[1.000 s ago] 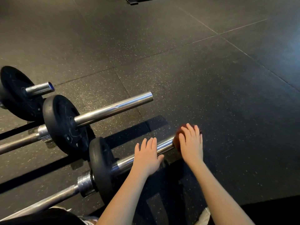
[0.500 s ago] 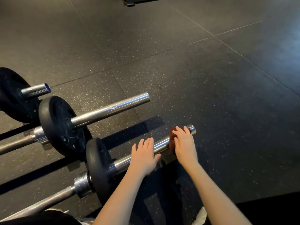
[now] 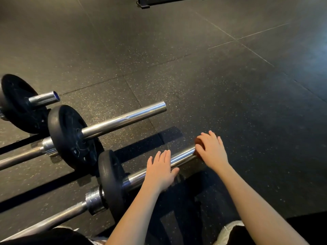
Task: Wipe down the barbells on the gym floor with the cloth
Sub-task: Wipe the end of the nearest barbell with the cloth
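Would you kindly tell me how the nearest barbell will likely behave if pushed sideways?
The nearest barbell would probably roll: it sits on a round plate on flat floor, perhaps why the left hand rests on its sleeve. Being steel, it is likely heavy and stiff. The shiny sleeve looks slippery.

Floor log: black speckled rubber floor (image 3: 230, 103), tile seams crossing it diagonally.
Three barbells are lying side by side on it, each resting on an upright black plate (image 3: 70, 137): nearest barbell (image 3: 182, 156), middle barbell (image 3: 123, 119), farthest barbell (image 3: 42, 99). Their shadows are falling leftward across the tiles. A dark equipment base (image 3: 168, 1) is sitting at the far edge.
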